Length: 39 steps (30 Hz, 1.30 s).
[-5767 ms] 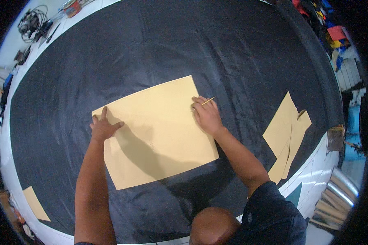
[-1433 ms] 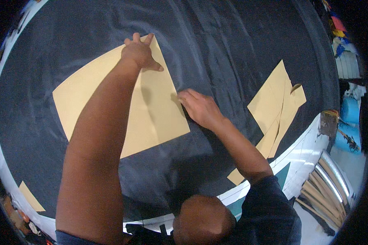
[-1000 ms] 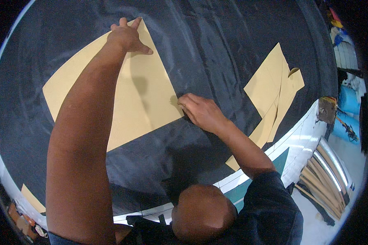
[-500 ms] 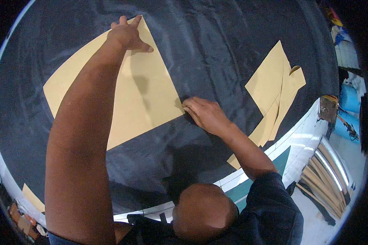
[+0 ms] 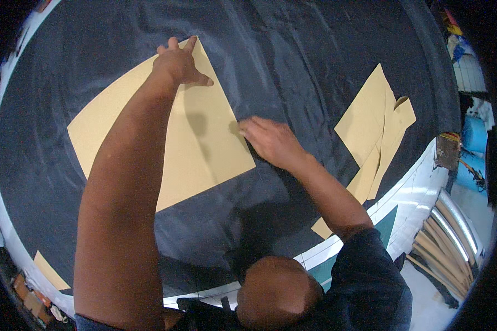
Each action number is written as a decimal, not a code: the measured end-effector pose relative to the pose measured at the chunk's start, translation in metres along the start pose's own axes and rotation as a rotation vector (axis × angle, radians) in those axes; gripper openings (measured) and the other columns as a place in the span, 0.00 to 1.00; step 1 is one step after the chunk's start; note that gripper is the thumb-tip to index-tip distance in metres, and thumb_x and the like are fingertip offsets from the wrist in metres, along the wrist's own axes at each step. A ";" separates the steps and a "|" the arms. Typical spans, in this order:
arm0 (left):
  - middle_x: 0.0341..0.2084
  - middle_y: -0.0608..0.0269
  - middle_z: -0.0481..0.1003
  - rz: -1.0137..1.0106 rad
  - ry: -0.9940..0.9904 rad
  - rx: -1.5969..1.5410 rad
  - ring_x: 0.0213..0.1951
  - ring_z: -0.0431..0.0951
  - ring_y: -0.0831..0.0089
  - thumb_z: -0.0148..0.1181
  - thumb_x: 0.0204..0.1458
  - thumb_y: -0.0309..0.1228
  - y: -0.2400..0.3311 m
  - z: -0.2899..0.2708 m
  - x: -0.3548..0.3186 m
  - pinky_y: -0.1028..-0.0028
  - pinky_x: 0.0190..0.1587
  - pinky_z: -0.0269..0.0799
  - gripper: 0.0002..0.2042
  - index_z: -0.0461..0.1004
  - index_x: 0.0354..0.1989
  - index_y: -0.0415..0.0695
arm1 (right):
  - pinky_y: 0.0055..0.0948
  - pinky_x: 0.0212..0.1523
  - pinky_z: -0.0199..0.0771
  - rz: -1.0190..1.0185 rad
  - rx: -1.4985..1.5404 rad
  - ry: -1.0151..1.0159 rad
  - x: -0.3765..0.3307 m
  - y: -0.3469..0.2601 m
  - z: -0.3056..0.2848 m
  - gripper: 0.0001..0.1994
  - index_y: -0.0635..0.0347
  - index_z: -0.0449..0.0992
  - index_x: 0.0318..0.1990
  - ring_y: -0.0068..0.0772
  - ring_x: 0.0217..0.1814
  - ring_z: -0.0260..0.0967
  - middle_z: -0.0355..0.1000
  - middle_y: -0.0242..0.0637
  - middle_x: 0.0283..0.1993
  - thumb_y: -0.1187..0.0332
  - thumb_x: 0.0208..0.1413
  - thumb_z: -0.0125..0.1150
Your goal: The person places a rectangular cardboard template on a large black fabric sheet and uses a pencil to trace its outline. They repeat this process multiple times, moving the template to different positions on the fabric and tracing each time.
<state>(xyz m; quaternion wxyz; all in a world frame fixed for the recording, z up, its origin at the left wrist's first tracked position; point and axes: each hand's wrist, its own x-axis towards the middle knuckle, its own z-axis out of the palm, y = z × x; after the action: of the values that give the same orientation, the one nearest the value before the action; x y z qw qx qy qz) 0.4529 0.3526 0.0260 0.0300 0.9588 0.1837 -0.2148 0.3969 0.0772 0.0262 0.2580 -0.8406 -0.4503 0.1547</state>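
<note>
A large tan paper pattern piece point(image 5: 204, 160), with one curved side, lies flat on dark, slightly rippled fabric point(image 5: 292, 215). My left hand point(image 5: 180, 65) presses on its far corner, fingers spread and thumb out to the right; the forearm covers much of the piece's left part. At the straight right edge, my right hand point(image 5: 270, 140) has its fingers pinched together, the tips touching or just over the edge. Whatever those fingertips hold, if anything, is too small and hidden to make out.
Several overlapping tan pattern pieces point(image 5: 370, 129) lie on the fabric at the right. One more tan strip point(image 5: 51, 271) sits at the near left edge. Past the table's white rim point(image 5: 411, 171), long rolls or tubes point(image 5: 447, 248) are stacked at the lower right.
My right hand has moved away from the pattern's near right corner, farther up along its right edge. My left hand still presses the far corner. The whole view has shifted slightly.
</note>
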 end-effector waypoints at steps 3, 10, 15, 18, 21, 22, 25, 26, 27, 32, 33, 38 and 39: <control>0.66 0.51 0.57 -0.004 0.003 -0.002 0.66 0.60 0.43 0.80 0.25 0.60 0.000 0.001 0.000 0.51 0.59 0.75 0.64 0.47 0.76 0.64 | 0.45 0.41 0.77 -0.071 -0.036 0.083 0.041 0.014 0.004 0.08 0.57 0.75 0.45 0.49 0.42 0.76 0.75 0.41 0.42 0.64 0.65 0.54; 0.67 0.51 0.56 -0.001 -0.016 -0.013 0.65 0.62 0.43 0.80 0.25 0.61 0.001 -0.003 -0.004 0.52 0.58 0.76 0.64 0.48 0.76 0.62 | 0.49 0.43 0.76 -0.098 -0.043 0.237 0.132 0.032 0.005 0.10 0.56 0.74 0.45 0.53 0.43 0.74 0.76 0.43 0.42 0.61 0.66 0.53; 0.66 0.51 0.57 0.027 -0.002 -0.020 0.64 0.63 0.44 0.79 0.25 0.60 0.001 -0.006 -0.005 0.53 0.57 0.76 0.63 0.50 0.75 0.61 | 0.52 0.47 0.76 -0.090 -0.051 0.310 0.188 0.049 0.009 0.13 0.54 0.75 0.47 0.54 0.47 0.76 0.77 0.45 0.44 0.57 0.65 0.51; 0.66 0.51 0.58 0.023 -0.014 -0.011 0.64 0.63 0.44 0.79 0.25 0.61 0.001 -0.007 -0.004 0.53 0.57 0.76 0.64 0.49 0.75 0.61 | 0.52 0.47 0.76 -0.076 -0.024 0.371 0.204 0.050 0.009 0.13 0.54 0.76 0.46 0.54 0.48 0.76 0.78 0.45 0.44 0.57 0.64 0.53; 0.66 0.51 0.57 0.022 -0.018 -0.003 0.64 0.63 0.44 0.79 0.25 0.61 0.000 -0.006 -0.003 0.53 0.58 0.76 0.64 0.49 0.76 0.62 | 0.49 0.47 0.75 -0.066 -0.016 0.390 0.209 0.047 0.007 0.12 0.53 0.77 0.46 0.53 0.48 0.75 0.79 0.43 0.44 0.59 0.67 0.51; 0.66 0.51 0.57 0.019 -0.024 0.009 0.64 0.63 0.44 0.79 0.25 0.61 0.001 -0.006 -0.003 0.53 0.58 0.76 0.64 0.49 0.76 0.62 | 0.49 0.47 0.76 -0.074 -0.034 0.368 0.208 0.047 0.005 0.11 0.53 0.76 0.46 0.53 0.48 0.75 0.79 0.43 0.44 0.59 0.65 0.52; 0.66 0.51 0.57 0.012 -0.030 0.029 0.64 0.63 0.44 0.79 0.25 0.62 0.002 -0.006 -0.002 0.53 0.58 0.76 0.64 0.49 0.76 0.62 | 0.50 0.46 0.77 -0.093 -0.098 0.293 0.199 0.041 -0.001 0.11 0.54 0.76 0.45 0.52 0.49 0.77 0.78 0.43 0.45 0.61 0.60 0.54; 0.66 0.51 0.57 0.013 -0.019 0.024 0.64 0.63 0.44 0.79 0.24 0.62 0.000 -0.005 -0.002 0.53 0.58 0.76 0.64 0.49 0.76 0.62 | 0.50 0.46 0.77 -0.098 -0.128 0.265 0.191 0.038 -0.004 0.11 0.54 0.76 0.45 0.51 0.48 0.77 0.78 0.42 0.44 0.62 0.60 0.54; 0.66 0.51 0.57 0.014 -0.010 0.018 0.65 0.63 0.44 0.79 0.24 0.62 0.000 -0.004 -0.002 0.53 0.58 0.76 0.64 0.49 0.76 0.62 | 0.50 0.45 0.77 -0.103 -0.158 0.233 0.180 0.036 -0.004 0.11 0.55 0.76 0.45 0.50 0.48 0.77 0.78 0.42 0.44 0.63 0.59 0.54; 0.68 0.50 0.55 -0.001 -0.022 0.011 0.66 0.61 0.42 0.79 0.24 0.62 0.002 -0.006 -0.003 0.53 0.58 0.76 0.65 0.48 0.76 0.62 | 0.46 0.40 0.79 -0.166 -0.224 0.010 0.092 0.028 -0.001 0.10 0.53 0.74 0.45 0.47 0.46 0.76 0.74 0.39 0.43 0.65 0.57 0.53; 0.69 0.49 0.55 -0.001 -0.013 0.015 0.66 0.61 0.42 0.79 0.24 0.61 0.002 -0.005 -0.002 0.53 0.59 0.75 0.65 0.48 0.76 0.62 | 0.45 0.41 0.79 -0.189 -0.198 0.036 0.068 0.027 0.002 0.11 0.53 0.74 0.46 0.47 0.46 0.76 0.74 0.38 0.44 0.66 0.58 0.53; 0.68 0.49 0.56 0.017 -0.008 0.012 0.66 0.61 0.41 0.79 0.24 0.62 0.002 -0.004 -0.003 0.53 0.58 0.76 0.65 0.49 0.76 0.62 | 0.42 0.43 0.77 -0.186 -0.068 0.009 -0.030 0.007 0.004 0.13 0.56 0.75 0.48 0.44 0.46 0.76 0.75 0.37 0.48 0.70 0.55 0.58; 0.68 0.49 0.56 0.017 -0.007 0.013 0.66 0.61 0.41 0.79 0.24 0.62 0.002 -0.002 -0.003 0.53 0.58 0.76 0.65 0.49 0.76 0.62 | 0.41 0.43 0.77 -0.169 -0.061 -0.014 -0.044 0.004 0.004 0.13 0.57 0.76 0.47 0.43 0.46 0.76 0.75 0.37 0.49 0.72 0.53 0.61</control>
<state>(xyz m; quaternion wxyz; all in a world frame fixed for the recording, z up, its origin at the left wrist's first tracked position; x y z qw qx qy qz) 0.4526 0.3500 0.0292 0.0263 0.9597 0.1739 -0.2192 0.3736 0.0396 0.0221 0.2413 -0.8060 -0.5260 0.1248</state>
